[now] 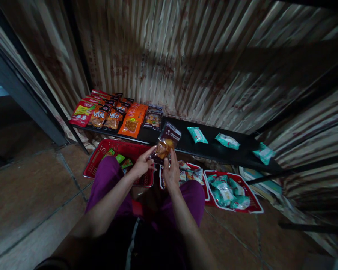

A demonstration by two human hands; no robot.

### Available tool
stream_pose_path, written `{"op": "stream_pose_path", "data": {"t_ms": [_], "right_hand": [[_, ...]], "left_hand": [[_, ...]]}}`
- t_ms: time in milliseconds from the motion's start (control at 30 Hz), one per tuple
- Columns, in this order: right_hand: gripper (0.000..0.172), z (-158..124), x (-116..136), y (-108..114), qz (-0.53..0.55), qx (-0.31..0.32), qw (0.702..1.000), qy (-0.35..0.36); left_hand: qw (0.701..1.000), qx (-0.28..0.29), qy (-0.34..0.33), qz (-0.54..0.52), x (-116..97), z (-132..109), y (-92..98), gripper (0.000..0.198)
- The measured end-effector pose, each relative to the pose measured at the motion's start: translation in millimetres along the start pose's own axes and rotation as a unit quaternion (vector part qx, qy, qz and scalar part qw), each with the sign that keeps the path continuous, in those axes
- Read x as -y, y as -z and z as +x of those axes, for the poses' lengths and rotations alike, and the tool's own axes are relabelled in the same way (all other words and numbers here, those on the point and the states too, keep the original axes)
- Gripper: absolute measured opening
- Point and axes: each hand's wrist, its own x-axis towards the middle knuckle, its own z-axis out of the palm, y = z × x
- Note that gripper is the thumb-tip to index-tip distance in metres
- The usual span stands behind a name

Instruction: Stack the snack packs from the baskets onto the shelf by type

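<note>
A dark brown snack packet (166, 144) with a checkered top edge and a clear window is held up between both hands, just in front of the shelf. My left hand (142, 164) grips its lower left side, fingers closed on the edge. From the lower right, my right hand (171, 169) pinches the same packet. Dark packets with similar checkered tops (153, 118) lie on the shelf just behind it. To their left sit orange packets (132, 120), black-and-orange packets (112, 119) and red packets (83, 111) in rows.
Three teal packets (197, 135) are spread along the right of the black shelf (183, 144). Below stand a red basket (98, 150) with green packets, a middle basket (204, 183) with mixed packets, and a right basket (255, 204) of teal packets. Black metal posts (79, 45) flank the shelf.
</note>
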Motion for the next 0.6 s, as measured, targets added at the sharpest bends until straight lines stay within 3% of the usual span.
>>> {"op": "stream_pose_path", "data": {"t_ms": [167,333,600], "right_hand": [[0.066,1.4,8.2,-0.8,0.145,0.054,0.984,-0.087],[0.075,0.2,7.9,-7.2,0.281,0.060,0.946,-0.149],[0.063,-5.2,6.5,-13.0,0.436,0.030,0.879,-0.190]], "left_hand": [[0.991,-0.018,-0.037,0.131,7.6,-5.8,-10.0,0.069],[0.945,-0.031,-0.116,0.303,2.4,-16.1,-21.1,0.069],[0.873,-0.002,-0.107,0.476,7.2,-24.5,-36.8,0.058]]}}
